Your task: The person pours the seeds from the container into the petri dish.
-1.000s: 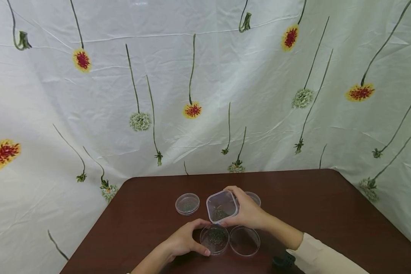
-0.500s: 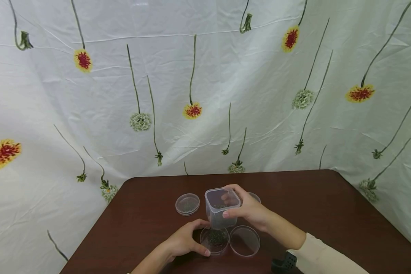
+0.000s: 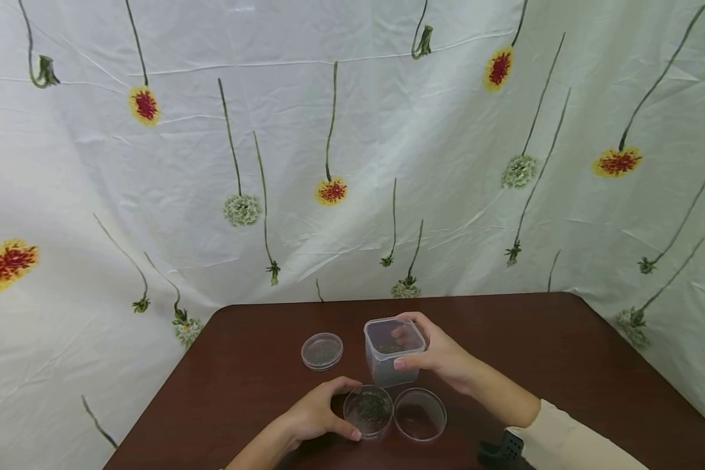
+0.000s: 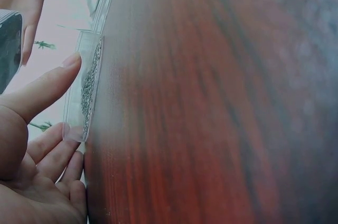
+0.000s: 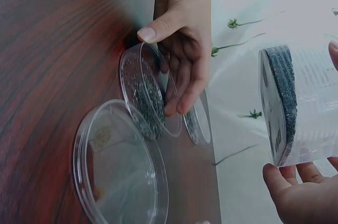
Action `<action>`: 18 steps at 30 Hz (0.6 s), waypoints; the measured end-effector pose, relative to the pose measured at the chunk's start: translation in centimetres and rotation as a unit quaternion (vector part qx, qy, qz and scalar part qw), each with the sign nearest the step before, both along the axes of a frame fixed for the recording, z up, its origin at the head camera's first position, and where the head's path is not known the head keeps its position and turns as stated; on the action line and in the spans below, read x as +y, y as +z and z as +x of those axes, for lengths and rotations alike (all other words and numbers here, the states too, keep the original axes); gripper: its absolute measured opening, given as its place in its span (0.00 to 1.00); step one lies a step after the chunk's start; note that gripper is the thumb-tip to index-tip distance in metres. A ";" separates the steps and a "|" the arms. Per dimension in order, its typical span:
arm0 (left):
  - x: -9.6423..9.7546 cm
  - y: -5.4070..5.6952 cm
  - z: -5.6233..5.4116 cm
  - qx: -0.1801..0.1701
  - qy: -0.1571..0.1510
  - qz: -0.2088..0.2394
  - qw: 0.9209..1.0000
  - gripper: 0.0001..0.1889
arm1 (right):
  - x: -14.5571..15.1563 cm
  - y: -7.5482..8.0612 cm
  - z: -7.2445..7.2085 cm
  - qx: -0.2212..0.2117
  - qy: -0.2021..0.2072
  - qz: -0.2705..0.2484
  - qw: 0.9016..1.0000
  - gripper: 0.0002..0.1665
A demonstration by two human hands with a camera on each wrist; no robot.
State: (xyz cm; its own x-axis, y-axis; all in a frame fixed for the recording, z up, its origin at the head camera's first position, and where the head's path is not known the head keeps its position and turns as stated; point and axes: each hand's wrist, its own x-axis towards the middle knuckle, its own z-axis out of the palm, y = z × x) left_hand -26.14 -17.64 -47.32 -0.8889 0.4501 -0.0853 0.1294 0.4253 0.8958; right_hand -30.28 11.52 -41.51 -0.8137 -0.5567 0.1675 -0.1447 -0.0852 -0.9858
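Observation:
My left hand [image 3: 317,411] grips the rim of a clear petri dish [image 3: 369,424] between thumb and fingers. Dark, loose granules [image 5: 145,97] lie in that dish. Up off the table, my right hand [image 3: 440,356] holds a clear, square plastic container [image 3: 388,369] by its sides, its mouth upward. In the right wrist view, a layer of dark granules [image 5: 285,97] shows at the container's bottom. Right of the gripped dish, at its rim, sits a second petri dish [image 3: 420,418] with nothing visible in it but reflections.
Farther back on the dark brown table [image 3: 258,372] stands another petri dish [image 3: 322,351] with a little dark material. A white cloth [image 3: 352,248] printed with flowers hangs behind the table's back edge. A black wrist strap [image 3: 501,450] sits near my right sleeve.
The square container has turned from tipped over the left dish to upright, then shifted right and slightly up with my right hand. My left hand stays on its dish.

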 end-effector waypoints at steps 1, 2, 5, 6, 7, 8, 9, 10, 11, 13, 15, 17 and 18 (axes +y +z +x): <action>0.0 0.0 0.0 0.001 0.001 0.000 1.000 0.40 | 0.3 0.1 0.0 0.002 -0.001 0.003 1.000 0.47; 0.0 0.1 0.0 0.001 0.001 0.001 1.000 0.40 | 0.6 0.1 0.0 0.005 -0.003 0.006 1.000 0.47; -0.1 0.1 0.0 0.002 0.003 0.001 1.000 0.40 | 1.4 0.2 -0.2 0.012 -0.007 0.012 1.000 0.48; -0.2 0.1 0.0 0.003 0.005 0.000 1.000 0.40 | 1.7 0.2 -0.3 0.013 -0.010 0.013 1.000 0.48; -0.2 0.2 0.0 0.004 0.006 -0.001 1.000 0.40 | 2.0 0.2 -0.4 0.016 -0.012 0.013 1.000 0.48; -0.3 0.2 0.0 0.005 0.007 -0.001 1.000 0.40 | 2.3 0.3 -0.5 0.017 -0.015 0.014 1.000 0.48; -0.4 0.2 0.0 0.004 0.008 -0.002 1.000 0.40 | 2.6 0.3 -0.5 0.018 -0.019 0.014 1.000 0.48; -0.5 0.2 0.1 0.004 0.008 -0.003 1.000 0.40 | 3.0 0.3 -0.6 0.021 -0.023 0.015 0.999 0.48; -0.5 0.1 0.1 0.005 0.009 -0.003 1.000 0.40 | 3.3 0.3 -0.7 0.022 -0.027 0.017 0.999 0.48; -0.6 0.1 0.1 0.004 0.011 -0.002 1.000 0.41 | 4.2 0.2 -0.7 0.024 -0.036 0.021 0.999 0.48; -0.5 0.0 0.3 0.001 0.010 0.000 1.000 0.40 | 5.2 0.1 -0.7 0.027 -0.046 0.026 0.998 0.48; -0.3 -0.1 0.3 0.001 0.008 0.001 1.000 0.40 | 6.4 -0.1 -0.5 0.030 -0.059 0.032 0.997 0.48; -0.2 -0.1 0.3 -0.001 0.007 0.002 1.000 0.40 | 7.0 -0.1 -0.5 0.031 -0.066 0.035 0.997 0.48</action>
State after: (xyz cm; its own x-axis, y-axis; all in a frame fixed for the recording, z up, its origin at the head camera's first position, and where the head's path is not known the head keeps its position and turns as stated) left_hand -25.82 -17.85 -47.45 -0.8954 0.4370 -0.0850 0.1220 0.4244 0.8972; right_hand -30.75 18.49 -41.62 -0.8703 -0.4566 0.1849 -0.2113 0.0068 -0.9774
